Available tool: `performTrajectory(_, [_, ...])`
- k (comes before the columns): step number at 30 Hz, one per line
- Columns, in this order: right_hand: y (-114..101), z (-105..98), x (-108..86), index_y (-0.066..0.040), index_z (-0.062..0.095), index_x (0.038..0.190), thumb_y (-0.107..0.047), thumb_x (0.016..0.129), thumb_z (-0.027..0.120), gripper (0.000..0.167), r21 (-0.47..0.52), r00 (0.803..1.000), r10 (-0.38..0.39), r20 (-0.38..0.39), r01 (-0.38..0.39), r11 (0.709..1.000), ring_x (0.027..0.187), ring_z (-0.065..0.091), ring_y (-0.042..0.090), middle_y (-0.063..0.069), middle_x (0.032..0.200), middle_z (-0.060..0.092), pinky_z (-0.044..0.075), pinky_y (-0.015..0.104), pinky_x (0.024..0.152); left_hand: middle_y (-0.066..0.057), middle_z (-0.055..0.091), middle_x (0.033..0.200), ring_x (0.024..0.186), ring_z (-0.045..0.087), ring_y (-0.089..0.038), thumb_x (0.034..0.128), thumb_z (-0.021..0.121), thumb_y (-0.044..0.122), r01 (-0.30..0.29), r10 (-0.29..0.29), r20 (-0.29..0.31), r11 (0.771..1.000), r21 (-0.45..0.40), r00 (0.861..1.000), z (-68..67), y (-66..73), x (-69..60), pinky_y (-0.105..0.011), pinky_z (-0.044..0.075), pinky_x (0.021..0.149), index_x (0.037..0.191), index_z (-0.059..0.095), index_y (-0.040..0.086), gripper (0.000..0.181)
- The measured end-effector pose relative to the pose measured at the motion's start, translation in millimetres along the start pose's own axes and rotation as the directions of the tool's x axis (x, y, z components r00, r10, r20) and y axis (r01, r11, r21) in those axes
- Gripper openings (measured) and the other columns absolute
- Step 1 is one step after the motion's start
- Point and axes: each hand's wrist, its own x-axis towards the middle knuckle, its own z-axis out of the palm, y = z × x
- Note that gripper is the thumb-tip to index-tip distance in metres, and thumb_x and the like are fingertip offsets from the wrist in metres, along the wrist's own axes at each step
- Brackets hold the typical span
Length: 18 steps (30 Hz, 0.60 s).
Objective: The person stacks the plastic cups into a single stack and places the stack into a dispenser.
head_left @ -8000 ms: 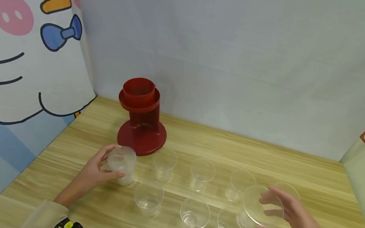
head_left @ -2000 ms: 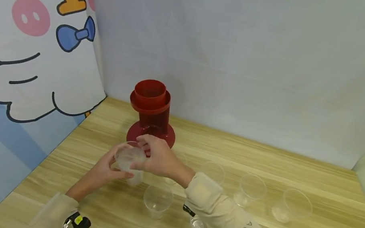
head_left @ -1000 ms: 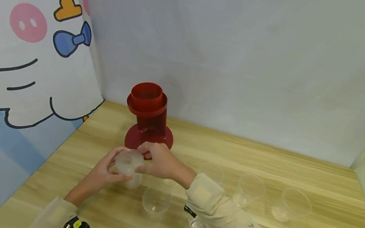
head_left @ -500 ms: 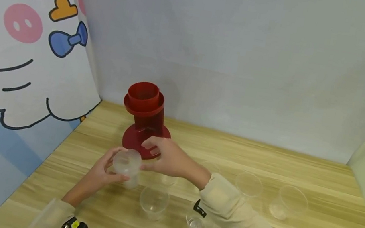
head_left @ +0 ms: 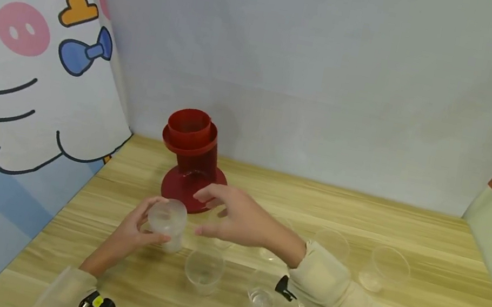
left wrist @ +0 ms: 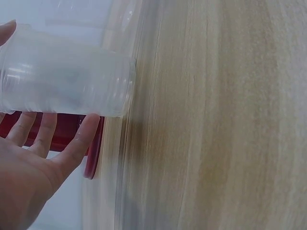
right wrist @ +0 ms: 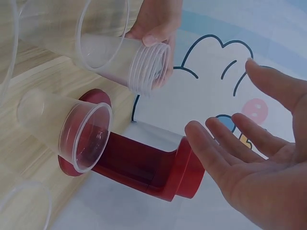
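Observation:
My left hand [head_left: 125,234] grips a stack of nested clear plastic cups [head_left: 167,217] near the rim, at the left of the table. In the left wrist view the stack [left wrist: 67,72] lies between thumb and fingers [left wrist: 76,143]. The right wrist view shows several rims close together on that stack [right wrist: 146,67]. My right hand [head_left: 246,219], fingers spread and holding nothing, hovers right of the stack, over single clear cups. One of these cups [right wrist: 72,129] stands below it, upright on the table, and is partly hidden in the head view.
A red stand with a round base and cup-like top [head_left: 191,138] is behind the stack. Several clear cups stand in two rows to the right, among them a front cup [head_left: 204,269] and a far-right cup [head_left: 389,266]. A pale cloth wall [head_left: 313,77] closes the back.
The right hand has let go of the stack's rim and moved right, its fingers spreading. A cup it carried earlier is now in the stack. The left hand keeps its grip.

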Motion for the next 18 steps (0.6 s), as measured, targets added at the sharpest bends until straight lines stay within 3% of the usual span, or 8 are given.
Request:
performTrajectory(6, [-2.0,-5.2,-11.5,-0.006,0.056,0.123,-0.018,0.081,0.075,0.048,0.045,1.000,0.001,0.003,-0.001,0.999,0.108,0.056,0.018,0.004,0.122,0.058,0.050,0.033,0.085,-0.011,0.040,0.135,0.122,0.038,-0.035,0.0784,0.077,0.011,0.013,-0.013,0.000,1.000,0.013,1.000,0.3,-3.7,1.5,-0.049,0.045,0.086,0.135,0.037,0.016,0.070])
performTrajectory(18, [0.2,-8.4,-44.1,-0.010,0.056,0.126,-0.017,0.080,0.076,0.050,0.084,0.999,0.022,-0.029,-0.020,0.996,0.109,0.055,0.015,0.000,0.123,0.059,0.049,0.031,0.085,-0.010,0.042,0.135,0.121,0.039,-0.032,0.0782,0.077,0.010,0.005,-0.005,0.001,1.000,-0.002,1.000,1.4,-2.4,0.4,-0.045,0.046,0.084,0.136,0.037,0.016,0.071])
